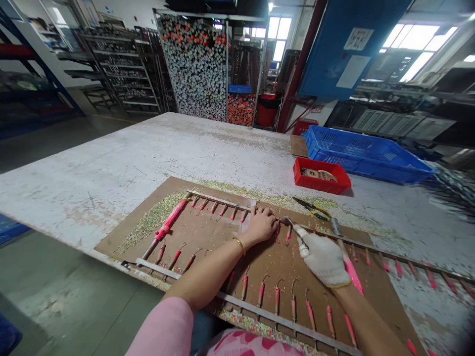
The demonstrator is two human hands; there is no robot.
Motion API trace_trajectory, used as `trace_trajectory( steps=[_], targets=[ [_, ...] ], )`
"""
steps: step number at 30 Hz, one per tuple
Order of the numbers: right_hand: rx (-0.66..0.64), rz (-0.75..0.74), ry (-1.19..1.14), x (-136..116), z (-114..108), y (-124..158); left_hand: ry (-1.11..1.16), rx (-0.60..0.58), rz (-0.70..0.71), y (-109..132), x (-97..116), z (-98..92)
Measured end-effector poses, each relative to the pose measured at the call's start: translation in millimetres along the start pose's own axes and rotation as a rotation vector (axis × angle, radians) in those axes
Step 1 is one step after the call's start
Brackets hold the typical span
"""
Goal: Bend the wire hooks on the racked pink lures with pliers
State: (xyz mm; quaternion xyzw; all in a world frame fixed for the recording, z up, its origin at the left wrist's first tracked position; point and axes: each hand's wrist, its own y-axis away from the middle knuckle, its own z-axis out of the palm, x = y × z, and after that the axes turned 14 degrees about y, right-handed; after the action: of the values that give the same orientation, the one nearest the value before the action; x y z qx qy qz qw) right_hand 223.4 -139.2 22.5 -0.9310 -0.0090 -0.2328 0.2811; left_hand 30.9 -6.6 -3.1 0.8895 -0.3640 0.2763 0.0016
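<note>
Two hands work over a long, scuffed white worktable (111,168). Beyond the fingers stand a blue plastic crate (367,158) and a red tray (321,177). Beneath the fingers lies a brown cardboard sheet (208,242) strewn with glitter, crossed by metal strips (218,200) that carry rows of pink-coated rods (245,287) with hooked wire ends. The bare left hand (261,227), a gold bangle (239,245) on its wrist, lies over the upper strip, its fingers (261,212) loosely curved and pressing down, not visibly gripping anything. The white-gloved right hand (321,259) sits just beside it, its fingertips (287,222) drawn together at the same strip; what they pinch is too small to tell. Yellow-handled pliers (310,208) lie just past those fingertips.
</note>
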Motion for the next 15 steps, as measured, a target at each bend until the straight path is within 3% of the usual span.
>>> trace_trajectory(
  steps=[4, 9, 15],
  targets=[
    [0.156, 0.193, -0.006, 2.9, 0.5, 0.4, -0.004, 0.002, -0.003, 0.3, -0.3, 1.9],
    [-0.031, -0.034, 0.016, 1.6, -0.6, -1.5, -0.001, 0.032, 0.014, 0.3, -1.7, 4.1],
    [0.052, 0.071, -0.032, -1.3, 0.1, -1.9, 0.006, 0.035, 0.003, -0.9, -1.5, 5.6]
  ],
)
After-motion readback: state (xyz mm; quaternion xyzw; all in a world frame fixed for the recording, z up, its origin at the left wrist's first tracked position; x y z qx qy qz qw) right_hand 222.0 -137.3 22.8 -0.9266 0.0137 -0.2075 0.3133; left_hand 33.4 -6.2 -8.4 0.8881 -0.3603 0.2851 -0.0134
